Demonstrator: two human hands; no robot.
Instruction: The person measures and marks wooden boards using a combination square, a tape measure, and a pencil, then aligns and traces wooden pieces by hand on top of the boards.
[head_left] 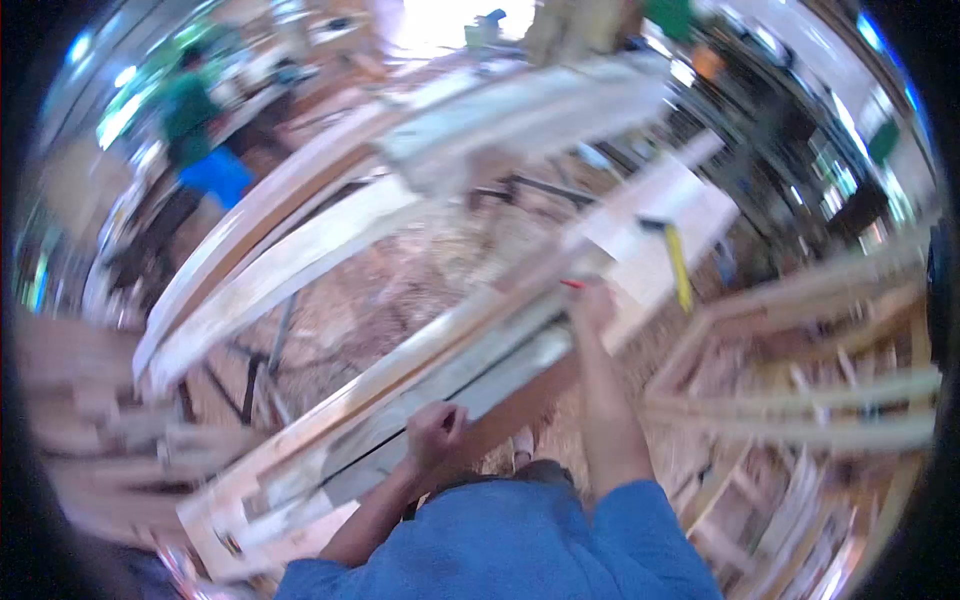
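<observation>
Long wooden boards [400,350] lie diagonally in front of me, with a dark gap running between two greyish strips. Over the near strips is my left hand [437,432], its fingers curled; whether anything is inside them is too blurred to tell. My right hand [592,303] is closed on a thin red marker [573,284] above the right part of the boards. Beyond it, on a pale board, rests a square [679,262] with a yellow blade and a dark handle.
Curved timber pieces [300,235] stand across from me on metal supports. A person [195,125] in green and blue is at the far left. Wooden frames [800,400] fill the right side. Wood shavings [400,270] cover the floor.
</observation>
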